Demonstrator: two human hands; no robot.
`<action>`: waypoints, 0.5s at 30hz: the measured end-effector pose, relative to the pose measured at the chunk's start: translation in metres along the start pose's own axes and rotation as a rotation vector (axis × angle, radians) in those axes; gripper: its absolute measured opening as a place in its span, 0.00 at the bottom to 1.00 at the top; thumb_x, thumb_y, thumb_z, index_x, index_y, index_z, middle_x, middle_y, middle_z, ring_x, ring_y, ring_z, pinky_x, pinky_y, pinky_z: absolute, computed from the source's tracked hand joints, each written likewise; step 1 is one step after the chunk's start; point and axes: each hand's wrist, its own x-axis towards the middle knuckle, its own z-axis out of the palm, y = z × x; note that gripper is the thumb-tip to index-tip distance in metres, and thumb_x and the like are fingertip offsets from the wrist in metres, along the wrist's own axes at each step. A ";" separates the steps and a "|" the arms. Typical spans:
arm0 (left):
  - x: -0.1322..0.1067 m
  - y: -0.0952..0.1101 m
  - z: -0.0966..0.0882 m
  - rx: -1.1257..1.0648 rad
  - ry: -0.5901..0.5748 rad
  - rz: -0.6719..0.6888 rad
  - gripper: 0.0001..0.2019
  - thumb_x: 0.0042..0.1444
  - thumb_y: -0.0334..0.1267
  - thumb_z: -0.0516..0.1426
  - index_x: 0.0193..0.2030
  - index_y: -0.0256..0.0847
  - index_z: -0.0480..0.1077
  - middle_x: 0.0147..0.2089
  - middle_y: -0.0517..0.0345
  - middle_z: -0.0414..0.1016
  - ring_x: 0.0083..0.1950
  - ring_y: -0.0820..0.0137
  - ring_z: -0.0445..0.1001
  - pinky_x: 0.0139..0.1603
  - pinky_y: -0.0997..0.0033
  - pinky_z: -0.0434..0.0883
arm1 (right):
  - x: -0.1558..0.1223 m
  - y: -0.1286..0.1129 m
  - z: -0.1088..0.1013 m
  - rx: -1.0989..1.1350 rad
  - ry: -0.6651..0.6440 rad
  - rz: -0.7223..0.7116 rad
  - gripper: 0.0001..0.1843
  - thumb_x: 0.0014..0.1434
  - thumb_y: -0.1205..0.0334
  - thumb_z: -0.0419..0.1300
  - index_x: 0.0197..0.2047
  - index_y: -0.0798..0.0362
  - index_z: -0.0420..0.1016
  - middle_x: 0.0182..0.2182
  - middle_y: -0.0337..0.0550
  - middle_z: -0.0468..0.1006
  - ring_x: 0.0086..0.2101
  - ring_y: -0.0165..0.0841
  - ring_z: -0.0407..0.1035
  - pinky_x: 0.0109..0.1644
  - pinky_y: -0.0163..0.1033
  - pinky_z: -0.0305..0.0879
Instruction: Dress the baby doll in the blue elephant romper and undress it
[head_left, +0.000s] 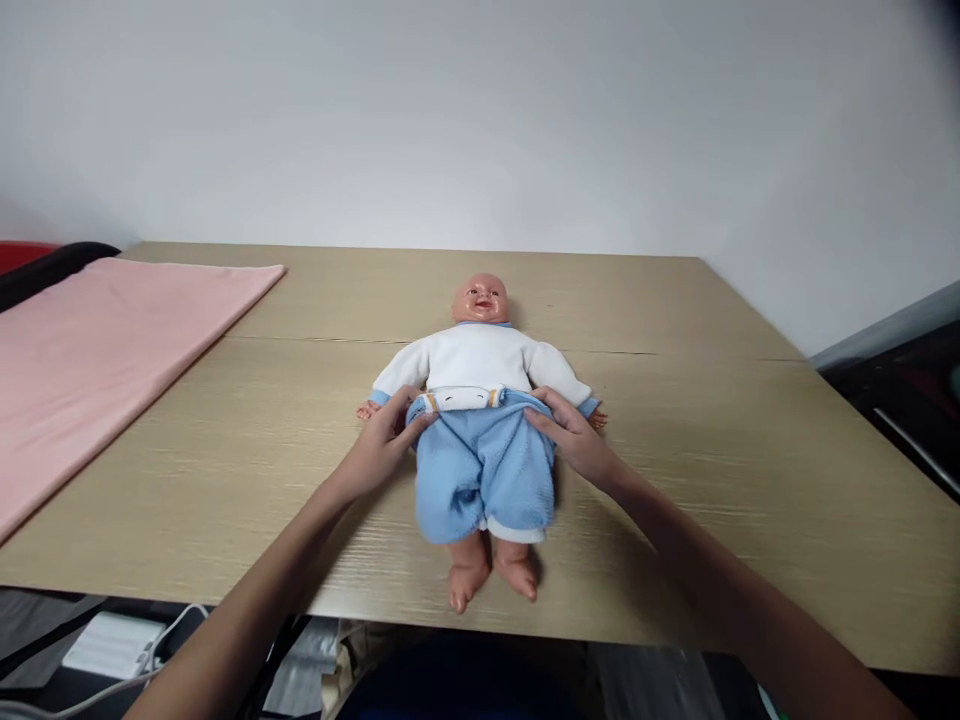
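A baby doll [481,300] lies on its back on the wooden table, its head toward the wall and its bare feet near the front edge. It wears a white long-sleeved top [480,350] with blue cuffs and blue fleece pants [484,460]. My left hand [391,430] pinches the waistband of the pants at one side. On the opposite side, my right hand [570,428] grips the same waistband between thumb and fingers. Between my hands, a white strip [460,398] with orange marks shows at the waist.
A folded pink cloth [127,360] covers the table's left part. The wooden table [675,480] reaches back to a pale wall. Below the front edge at left lie a white box [112,645] and a cable. Dark objects stand beyond the right edge.
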 end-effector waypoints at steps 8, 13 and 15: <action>0.027 -0.014 0.006 0.076 0.162 0.123 0.19 0.72 0.59 0.61 0.48 0.44 0.71 0.46 0.56 0.74 0.49 0.63 0.71 0.51 0.65 0.69 | 0.009 0.002 0.011 -0.149 0.257 -0.159 0.10 0.72 0.49 0.63 0.46 0.46 0.71 0.45 0.45 0.75 0.49 0.43 0.70 0.61 0.49 0.65; 0.046 -0.018 0.007 -0.159 0.103 -0.013 0.24 0.70 0.67 0.61 0.48 0.46 0.67 0.33 0.66 0.65 0.34 0.68 0.63 0.36 0.69 0.65 | 0.020 -0.005 0.011 -0.301 0.392 -0.237 0.09 0.68 0.52 0.64 0.45 0.45 0.69 0.47 0.49 0.77 0.53 0.49 0.71 0.67 0.55 0.65; 0.056 -0.021 0.009 -0.244 0.070 -0.062 0.26 0.67 0.67 0.64 0.50 0.46 0.69 0.34 0.65 0.69 0.34 0.68 0.66 0.37 0.69 0.67 | 0.033 -0.002 0.006 -0.294 0.379 -0.154 0.11 0.69 0.49 0.63 0.45 0.44 0.67 0.41 0.45 0.77 0.46 0.46 0.72 0.61 0.54 0.69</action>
